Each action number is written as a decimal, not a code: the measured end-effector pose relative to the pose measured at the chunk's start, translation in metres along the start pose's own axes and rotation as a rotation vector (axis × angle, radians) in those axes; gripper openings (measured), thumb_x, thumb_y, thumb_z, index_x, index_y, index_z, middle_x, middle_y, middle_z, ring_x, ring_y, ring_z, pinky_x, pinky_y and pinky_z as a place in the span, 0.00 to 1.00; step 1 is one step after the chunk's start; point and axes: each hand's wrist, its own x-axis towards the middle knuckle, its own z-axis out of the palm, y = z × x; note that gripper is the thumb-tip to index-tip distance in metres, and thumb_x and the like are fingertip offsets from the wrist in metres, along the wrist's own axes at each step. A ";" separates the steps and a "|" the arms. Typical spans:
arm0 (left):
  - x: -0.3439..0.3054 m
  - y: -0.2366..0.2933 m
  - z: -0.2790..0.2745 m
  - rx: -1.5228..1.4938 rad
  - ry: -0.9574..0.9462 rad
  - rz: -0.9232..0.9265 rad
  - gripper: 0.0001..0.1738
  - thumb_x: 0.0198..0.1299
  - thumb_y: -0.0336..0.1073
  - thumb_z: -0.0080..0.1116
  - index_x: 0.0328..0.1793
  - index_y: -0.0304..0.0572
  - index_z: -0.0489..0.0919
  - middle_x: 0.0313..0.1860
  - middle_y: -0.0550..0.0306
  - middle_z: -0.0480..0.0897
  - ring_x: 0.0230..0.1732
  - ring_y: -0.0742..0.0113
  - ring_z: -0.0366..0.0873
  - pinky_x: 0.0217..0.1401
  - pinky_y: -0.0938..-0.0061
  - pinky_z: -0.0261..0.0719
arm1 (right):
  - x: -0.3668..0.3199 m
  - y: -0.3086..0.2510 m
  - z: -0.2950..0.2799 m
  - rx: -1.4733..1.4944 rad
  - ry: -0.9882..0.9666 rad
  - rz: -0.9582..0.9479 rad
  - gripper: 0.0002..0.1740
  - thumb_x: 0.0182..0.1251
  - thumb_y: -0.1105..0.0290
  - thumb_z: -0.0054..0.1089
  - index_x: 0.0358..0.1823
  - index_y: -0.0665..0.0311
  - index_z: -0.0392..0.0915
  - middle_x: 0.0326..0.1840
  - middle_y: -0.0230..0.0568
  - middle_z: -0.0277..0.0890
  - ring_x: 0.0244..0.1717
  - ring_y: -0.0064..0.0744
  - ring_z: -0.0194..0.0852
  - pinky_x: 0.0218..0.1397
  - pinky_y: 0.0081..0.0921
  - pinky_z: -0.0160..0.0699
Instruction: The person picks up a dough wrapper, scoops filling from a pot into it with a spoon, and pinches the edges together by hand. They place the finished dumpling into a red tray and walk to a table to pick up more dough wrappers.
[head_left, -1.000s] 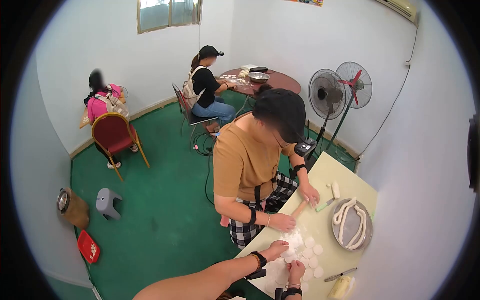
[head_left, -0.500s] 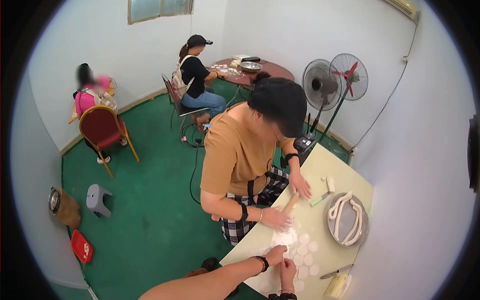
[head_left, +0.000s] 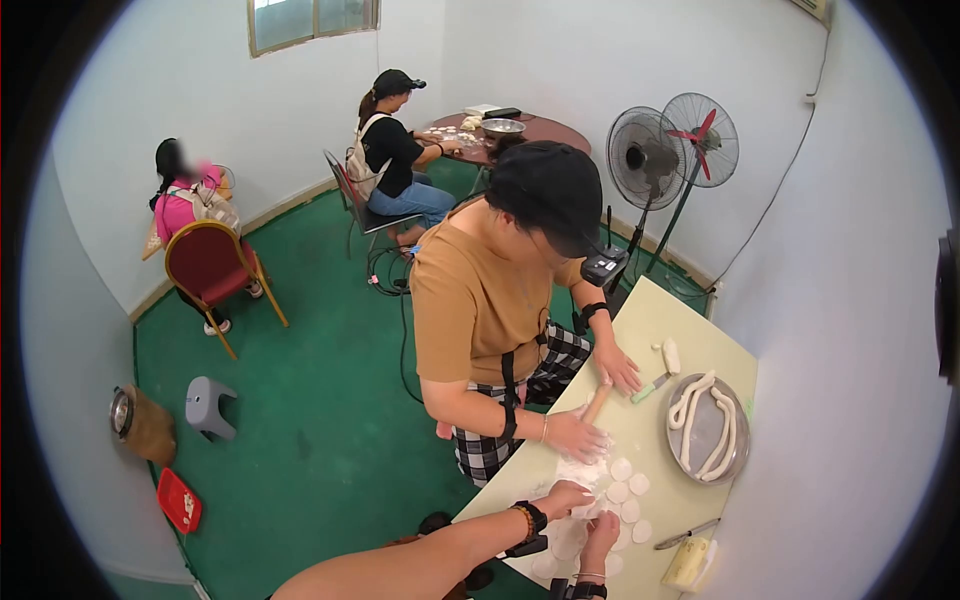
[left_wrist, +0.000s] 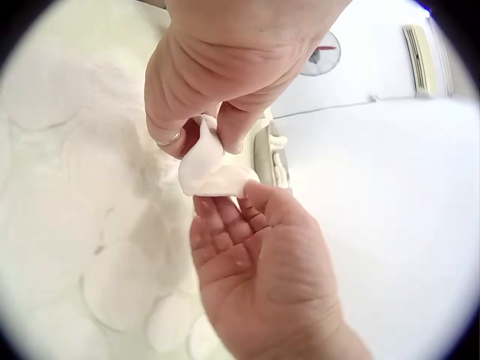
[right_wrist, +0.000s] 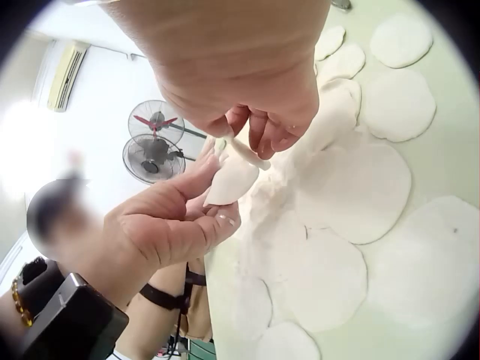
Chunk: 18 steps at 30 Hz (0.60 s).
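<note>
A soft white dough wrapper (left_wrist: 206,166), bent and partly folded, hangs between my two hands over the floured table. My left hand (head_left: 567,497) pinches one side of it between thumb and fingers. The opposite edge is pinched by my right hand (head_left: 602,533), its palm turned up in the left wrist view. In the right wrist view the folded wrapper (right_wrist: 232,180) spans the gap between the hands' fingertips. Flat round wrappers (right_wrist: 401,105) lie on the table beside my right hand, several overlapping near a patch of loose flour (head_left: 580,472).
Across the table a person (head_left: 490,290) works a rolling pin (head_left: 597,402). A metal pan (head_left: 688,462) of dough ropes, a green-handled knife (head_left: 650,390) and a dark-handled tool (head_left: 688,534) lie along the wall side. Two fans (head_left: 705,140) stand behind.
My hands have drawn closer together around the wrapper. The person opposite has shifted both hands along the rolling pin, fingers now flatter. The head view has tilted slightly.
</note>
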 end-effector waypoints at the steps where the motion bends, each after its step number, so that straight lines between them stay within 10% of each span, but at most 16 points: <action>1: 0.005 -0.009 0.001 -0.177 -0.070 -0.030 0.17 0.50 0.32 0.66 0.45 0.33 0.79 0.36 0.54 0.80 0.38 0.67 0.78 0.38 0.75 0.77 | 0.001 -0.002 0.000 0.121 0.001 0.055 0.10 0.62 0.67 0.52 0.42 0.63 0.72 0.34 0.31 0.73 0.33 0.23 0.71 0.36 0.20 0.72; 6: -0.010 -0.009 0.023 -0.116 -0.076 0.003 0.14 0.52 0.33 0.64 0.44 0.34 0.79 0.36 0.55 0.81 0.36 0.68 0.78 0.38 0.74 0.78 | -0.029 -0.050 0.017 0.611 -0.047 0.275 0.09 0.64 0.68 0.50 0.43 0.63 0.71 0.40 0.36 0.75 0.40 0.30 0.76 0.41 0.27 0.79; 9: -0.026 -0.001 0.023 0.604 0.100 0.451 0.13 0.51 0.39 0.64 0.38 0.36 0.81 0.30 0.54 0.80 0.35 0.67 0.78 0.37 0.73 0.77 | -0.034 -0.043 0.012 0.246 -0.124 0.085 0.11 0.67 0.68 0.52 0.46 0.64 0.71 0.44 0.37 0.76 0.44 0.29 0.77 0.46 0.25 0.80; 18: -0.042 0.001 0.014 0.545 0.174 0.485 0.17 0.57 0.42 0.58 0.46 0.37 0.78 0.32 0.54 0.80 0.35 0.68 0.77 0.37 0.74 0.76 | -0.054 -0.068 0.020 0.226 -0.082 -0.017 0.11 0.68 0.69 0.51 0.48 0.67 0.72 0.43 0.38 0.76 0.41 0.27 0.77 0.44 0.22 0.80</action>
